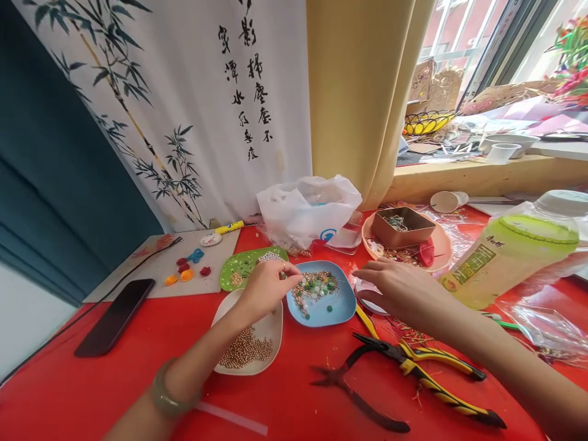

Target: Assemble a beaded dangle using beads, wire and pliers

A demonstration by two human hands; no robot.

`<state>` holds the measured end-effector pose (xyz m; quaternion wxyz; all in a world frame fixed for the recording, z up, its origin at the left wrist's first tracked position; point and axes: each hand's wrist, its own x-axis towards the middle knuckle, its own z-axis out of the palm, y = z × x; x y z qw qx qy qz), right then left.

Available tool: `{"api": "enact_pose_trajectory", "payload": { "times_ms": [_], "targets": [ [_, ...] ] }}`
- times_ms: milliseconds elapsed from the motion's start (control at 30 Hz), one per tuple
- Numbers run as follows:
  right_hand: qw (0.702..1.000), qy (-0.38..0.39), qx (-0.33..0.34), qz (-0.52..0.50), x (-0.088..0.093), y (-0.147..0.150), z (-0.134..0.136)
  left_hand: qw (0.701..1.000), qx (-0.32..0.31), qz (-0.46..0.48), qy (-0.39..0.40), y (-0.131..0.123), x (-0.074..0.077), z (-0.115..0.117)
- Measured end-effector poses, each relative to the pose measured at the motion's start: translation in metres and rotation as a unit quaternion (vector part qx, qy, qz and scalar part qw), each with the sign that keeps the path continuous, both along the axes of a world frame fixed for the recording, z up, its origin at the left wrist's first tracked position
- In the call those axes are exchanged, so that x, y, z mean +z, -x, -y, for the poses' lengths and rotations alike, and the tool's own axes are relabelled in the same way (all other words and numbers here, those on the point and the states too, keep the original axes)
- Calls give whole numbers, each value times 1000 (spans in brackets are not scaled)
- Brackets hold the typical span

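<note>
Beads in green, white and gold lie in the blue plate on the red desk, where the left hand reaches the plate's near-left rim with thumb and forefinger brought close together, though I cannot tell whether they pinch anything. The right hand is palm-down over a pale dish beside that plate, its fingers stretched forward, any grip there impossible to make out. Below the left forearm, a cream plate holds gold beads, and yellow-and-black pliers lie near the right forearm.
</note>
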<state>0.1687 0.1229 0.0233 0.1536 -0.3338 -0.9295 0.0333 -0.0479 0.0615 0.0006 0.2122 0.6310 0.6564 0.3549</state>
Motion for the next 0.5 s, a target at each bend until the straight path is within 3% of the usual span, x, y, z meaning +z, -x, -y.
{"api": "enact_pose_trajectory", "payload": {
  "times_ms": [100,267,500],
  "targets": [
    [999,-34,32,19,1,20,7,1000,-26,-11,8,-14,3,-2],
    [995,-21,93,-6,-1,34,5,998,-50,28,19,-22,8,-4],
    [997,-42,58,4,-10,25,-4,997,-30,64,40,-10,-3,-8]
  ]
}}
